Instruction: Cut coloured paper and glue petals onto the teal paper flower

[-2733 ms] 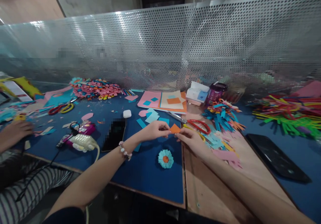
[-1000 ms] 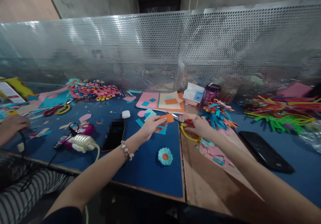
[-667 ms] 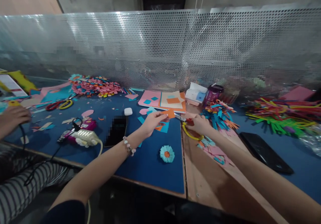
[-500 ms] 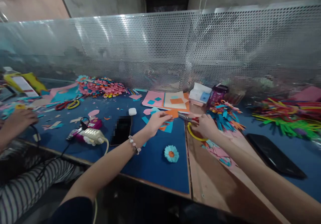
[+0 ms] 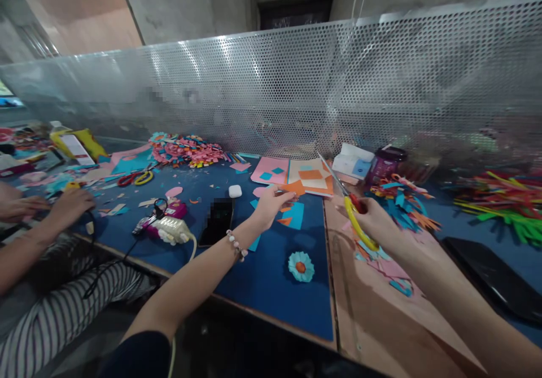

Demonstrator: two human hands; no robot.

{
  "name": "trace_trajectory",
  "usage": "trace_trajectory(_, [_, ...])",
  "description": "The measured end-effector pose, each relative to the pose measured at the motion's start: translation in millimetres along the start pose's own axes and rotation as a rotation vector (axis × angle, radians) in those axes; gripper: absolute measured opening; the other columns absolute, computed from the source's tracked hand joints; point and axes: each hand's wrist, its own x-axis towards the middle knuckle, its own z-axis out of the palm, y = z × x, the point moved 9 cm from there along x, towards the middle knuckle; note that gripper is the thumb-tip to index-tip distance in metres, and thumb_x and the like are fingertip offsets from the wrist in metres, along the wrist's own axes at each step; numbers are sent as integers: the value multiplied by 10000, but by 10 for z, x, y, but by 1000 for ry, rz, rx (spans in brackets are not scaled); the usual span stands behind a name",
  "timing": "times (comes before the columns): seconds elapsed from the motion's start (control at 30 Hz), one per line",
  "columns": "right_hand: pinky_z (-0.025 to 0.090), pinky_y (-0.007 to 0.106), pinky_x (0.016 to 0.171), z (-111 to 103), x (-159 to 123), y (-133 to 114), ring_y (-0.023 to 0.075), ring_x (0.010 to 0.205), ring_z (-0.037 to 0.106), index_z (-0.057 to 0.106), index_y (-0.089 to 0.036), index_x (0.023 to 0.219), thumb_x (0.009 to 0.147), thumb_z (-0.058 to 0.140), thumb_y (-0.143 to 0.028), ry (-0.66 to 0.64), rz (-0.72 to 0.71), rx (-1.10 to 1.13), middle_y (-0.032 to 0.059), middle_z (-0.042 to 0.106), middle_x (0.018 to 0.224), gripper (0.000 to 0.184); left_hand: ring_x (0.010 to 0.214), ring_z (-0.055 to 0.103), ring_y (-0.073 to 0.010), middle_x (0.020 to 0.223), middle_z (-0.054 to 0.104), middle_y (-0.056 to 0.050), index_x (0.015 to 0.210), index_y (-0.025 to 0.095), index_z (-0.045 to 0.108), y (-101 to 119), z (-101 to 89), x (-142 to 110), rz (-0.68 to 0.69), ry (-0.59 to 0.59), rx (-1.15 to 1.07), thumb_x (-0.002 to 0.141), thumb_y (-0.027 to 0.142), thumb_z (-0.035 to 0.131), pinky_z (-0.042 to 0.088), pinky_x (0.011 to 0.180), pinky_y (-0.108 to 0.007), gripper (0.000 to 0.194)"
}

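Note:
My left hand [image 5: 273, 204] pinches a small piece of orange paper [image 5: 295, 187] above the blue table. In my right hand [image 5: 372, 217] is a pair of scissors [image 5: 354, 218] with yellow and red handles, its blades pointing up and away toward the back, apart from the paper. Below my left hand lie a blue paper piece [image 5: 296, 215] and orange scraps. Nearer the table's front sits a light blue paper flower [image 5: 301, 267] with an orange centre. Behind my hands, pink and cream sheets [image 5: 271, 169] carry blue and orange squares.
A black phone [image 5: 217, 222], a white case [image 5: 234, 191] and a glue gun [image 5: 167, 228] lie left. Another person's hands [image 5: 70, 206] work farther left. Right are paper strips [image 5: 402, 206], a purple jar [image 5: 387, 163] and a dark phone [image 5: 493, 276]. A perforated metal screen [image 5: 271, 96] stands behind.
My right hand has lifted the scissors away from the orange paper and turned the blades upward. My left hand still holds the paper. The view has shifted left.

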Motion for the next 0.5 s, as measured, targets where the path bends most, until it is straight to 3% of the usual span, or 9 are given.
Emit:
trace_trajectory(0.07, [394,254,529,159,-41,-8,159,644,519,517,-160,845,661,607,-536,-79,6,25,32,571,726,429,781,635,-172,846,675,-106,870,114,605,3,-23,26,9,1,-11,687,269,711,473,748,-330,263])
trace_trajectory(0.2, [441,283,563,386,-134,-57,166,627,536,509,-191,743,776,384,-634,-217,-69,68,32,561,679,461,845,639,-199,881,677,-125,850,112,598,9,-75,49,-2,32,-32,697,272,695,469,759,-338,243])
trace_trajectory(0.37, [482,327,752,368,-307,-202,240,931,562,532,-195,950,729,527,-602,-222,-251,57,77,612,944,463,838,639,-201,854,677,-111,796,117,601,102,-88,14,-6,80,-20,673,265,703,463,758,-335,218])
trace_trajectory(0.43, [492,307,712,357,-378,-196,217,870,582,517,-197,953,752,525,-574,-237,-212,81,68,612,897,427,836,637,-200,840,675,-106,782,119,598,138,-73,-6,-13,93,-37,668,260,706,463,754,-334,212])
trace_trajectory(0.5, [480,268,560,376,-429,-134,166,650,578,492,-203,891,779,483,-568,-270,-103,131,18,578,709,381,833,637,-200,820,672,-98,773,122,594,180,-51,-25,-8,98,-63,667,259,709,463,760,-339,208])
